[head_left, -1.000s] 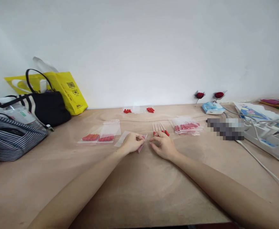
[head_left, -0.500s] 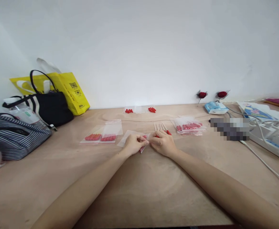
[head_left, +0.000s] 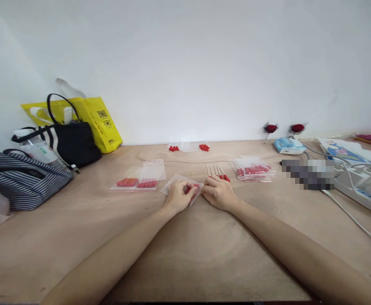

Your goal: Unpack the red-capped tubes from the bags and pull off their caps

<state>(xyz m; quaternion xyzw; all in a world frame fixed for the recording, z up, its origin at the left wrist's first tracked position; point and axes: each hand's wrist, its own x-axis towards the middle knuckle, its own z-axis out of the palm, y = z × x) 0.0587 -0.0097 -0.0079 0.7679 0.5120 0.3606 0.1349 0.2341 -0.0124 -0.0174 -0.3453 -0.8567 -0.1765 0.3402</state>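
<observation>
Between my hands is a small clear plastic bag with red-ended sticks in it, tilted up from the table. My left hand is closed on it, thumb and fingers pinching the bag. Curled at the bag's right edge, my right hand pinches that edge; its fingertips are partly hidden. Just beyond my right hand lie several loose pale sticks with red ends. Under and behind my left hand a flat clear bag shows in part.
Filled bags lie at left, and a stack of filled bags at right. Small red pieces lie by the wall. Handbags and a yellow bag stand left; wipes, cables and a power strip are right.
The whole view has shifted slightly, so things sit a little further right. My left fingers have curled further over the bag, and its right part shows more between the hands.
</observation>
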